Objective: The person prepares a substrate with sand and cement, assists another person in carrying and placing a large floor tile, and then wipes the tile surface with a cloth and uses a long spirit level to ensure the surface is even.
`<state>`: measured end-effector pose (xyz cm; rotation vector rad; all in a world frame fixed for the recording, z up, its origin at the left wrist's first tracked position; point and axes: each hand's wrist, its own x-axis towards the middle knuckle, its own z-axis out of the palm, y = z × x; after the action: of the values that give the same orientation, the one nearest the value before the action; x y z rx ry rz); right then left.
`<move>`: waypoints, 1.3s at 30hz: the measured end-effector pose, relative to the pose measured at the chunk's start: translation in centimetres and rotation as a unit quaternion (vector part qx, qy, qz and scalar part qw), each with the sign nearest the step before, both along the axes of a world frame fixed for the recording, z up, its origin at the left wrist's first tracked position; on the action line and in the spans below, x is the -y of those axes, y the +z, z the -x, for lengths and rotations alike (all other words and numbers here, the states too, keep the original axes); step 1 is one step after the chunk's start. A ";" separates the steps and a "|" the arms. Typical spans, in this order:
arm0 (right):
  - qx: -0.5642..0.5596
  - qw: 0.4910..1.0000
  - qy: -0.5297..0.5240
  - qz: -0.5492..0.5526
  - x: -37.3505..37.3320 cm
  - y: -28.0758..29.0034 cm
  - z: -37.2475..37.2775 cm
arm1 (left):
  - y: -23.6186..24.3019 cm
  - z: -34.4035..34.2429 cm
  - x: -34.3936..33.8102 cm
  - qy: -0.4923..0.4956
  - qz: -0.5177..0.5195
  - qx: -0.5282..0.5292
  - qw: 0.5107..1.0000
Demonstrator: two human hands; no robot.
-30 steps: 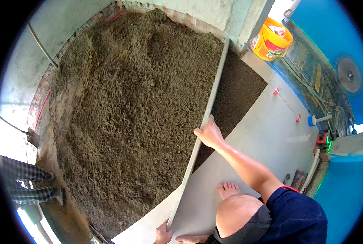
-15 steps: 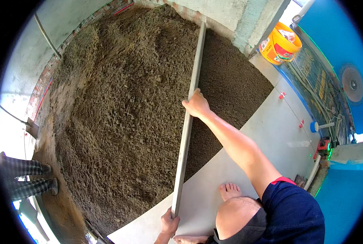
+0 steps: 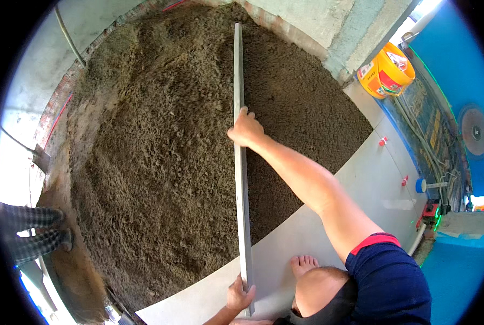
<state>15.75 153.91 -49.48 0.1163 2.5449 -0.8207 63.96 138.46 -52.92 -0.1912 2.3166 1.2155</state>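
Observation:
My right hand (image 3: 245,128) grips a long, pale straightedge (image 3: 243,200) that lies lengthwise over a bed of dark, damp sandy mortar (image 3: 144,157). Lower down, near the bar's near end, my left hand (image 3: 241,293) has its fingers around the same bar. Right of the bar the mortar looks smoother and flatter; to its left it is rougher and lumpy. A large pale tile (image 3: 361,189) borders the mortar at the lower right, with my bare foot (image 3: 304,262) on it beside my bent knee.
Another person's checked trouser legs (image 3: 36,219) stand at left. At right are a yellow bucket (image 3: 385,76), red tile clips (image 3: 382,141), a blue-and-white tool (image 3: 421,186) and a red device (image 3: 431,210) emitting green light. Walls (image 3: 328,27) edge the mortar at the back.
The bar has swept leftward across the mortar and is now nearly upright in the view, uncovering more smoothed surface on its right. My right hand has moved left and up with it.

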 end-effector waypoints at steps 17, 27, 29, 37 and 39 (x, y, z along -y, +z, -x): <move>0.011 0.996 -0.089 -0.005 -4.8 -2.3 -1.8 | 0.5 0.5 3.7 -0.017 -0.025 -0.061 0.998; -0.045 0.989 -0.130 0.060 -7.7 -2.8 -16.4 | 2.3 -8.7 7.5 -0.022 0.031 -0.005 0.999; -0.063 0.985 -0.137 0.081 -8.5 -3.5 -18.9 | 3.2 -10.1 7.6 -0.008 0.038 0.035 0.999; -0.113 0.969 -0.177 0.127 -11.0 -4.7 -31.5 | 6.9 -13.6 10.1 -0.001 0.054 0.024 0.998; -0.113 0.965 -0.211 0.109 -11.8 -4.5 -32.9 | 6.2 -14.2 10.7 -0.011 0.044 -0.038 0.998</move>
<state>48.69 165.67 -53.93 0.5379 2.6553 -1.3392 78.18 127.76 -46.73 -0.1528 2.4333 1.1289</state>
